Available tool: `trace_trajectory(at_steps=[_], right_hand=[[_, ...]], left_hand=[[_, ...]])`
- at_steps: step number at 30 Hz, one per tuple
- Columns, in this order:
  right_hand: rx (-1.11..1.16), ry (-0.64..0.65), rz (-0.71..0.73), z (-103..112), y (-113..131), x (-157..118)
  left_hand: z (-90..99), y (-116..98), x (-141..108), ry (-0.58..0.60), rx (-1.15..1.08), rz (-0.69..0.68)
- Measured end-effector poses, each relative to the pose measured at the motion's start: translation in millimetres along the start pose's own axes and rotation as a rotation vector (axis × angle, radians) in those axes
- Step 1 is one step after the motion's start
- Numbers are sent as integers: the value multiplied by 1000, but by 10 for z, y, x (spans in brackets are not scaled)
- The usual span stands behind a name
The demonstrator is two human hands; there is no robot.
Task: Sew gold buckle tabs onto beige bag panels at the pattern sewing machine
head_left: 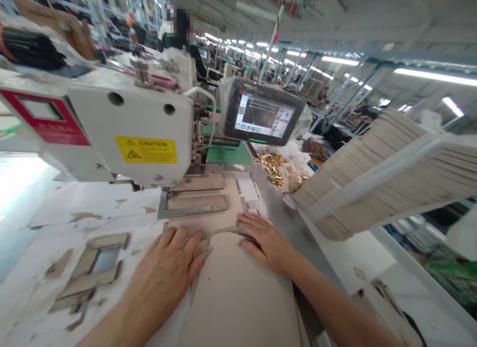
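Beige panel (238, 297) under left hand (164, 272), right hand (264, 242)

The only word I can read is CAUTION, in black with a warning triangle on the yellow label (145, 149) on my white sewing machine head (112, 119), while the red overhead banner (278, 1) and touchscreen (262, 115) are too small or blurred to read.

Sewing machine head (126, 128) blocks forward path; stacked beige panels (372, 178) crowd right.
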State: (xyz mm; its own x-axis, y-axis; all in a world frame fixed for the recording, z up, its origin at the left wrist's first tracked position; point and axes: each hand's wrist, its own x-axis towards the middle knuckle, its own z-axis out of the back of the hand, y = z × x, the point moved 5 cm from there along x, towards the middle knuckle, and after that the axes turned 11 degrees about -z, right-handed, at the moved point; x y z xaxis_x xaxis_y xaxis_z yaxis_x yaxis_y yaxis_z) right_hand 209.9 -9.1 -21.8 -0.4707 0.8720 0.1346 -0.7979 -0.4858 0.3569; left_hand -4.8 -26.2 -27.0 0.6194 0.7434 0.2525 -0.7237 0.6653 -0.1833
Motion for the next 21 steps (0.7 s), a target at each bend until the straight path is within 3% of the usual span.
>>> trace_trajectory(at_steps=[9, 12, 15, 18, 21], right_hand=[[153, -46, -10, 55, 59, -1], [230, -110, -41, 43, -41, -32], [276, -257, -172, 177, -383, 41], [77, -399, -363, 485, -914, 289], [-324, -297, -540, 779, -1400, 656]], left_hand=[[-31, -14, 12, 14, 76, -23], [-46, -15, 10, 3, 90, -17], [-32, -16, 13, 44, 94, 21], [-11, -11, 22, 105, 71, 47], [-1, 29, 33, 146, 30, 41]])
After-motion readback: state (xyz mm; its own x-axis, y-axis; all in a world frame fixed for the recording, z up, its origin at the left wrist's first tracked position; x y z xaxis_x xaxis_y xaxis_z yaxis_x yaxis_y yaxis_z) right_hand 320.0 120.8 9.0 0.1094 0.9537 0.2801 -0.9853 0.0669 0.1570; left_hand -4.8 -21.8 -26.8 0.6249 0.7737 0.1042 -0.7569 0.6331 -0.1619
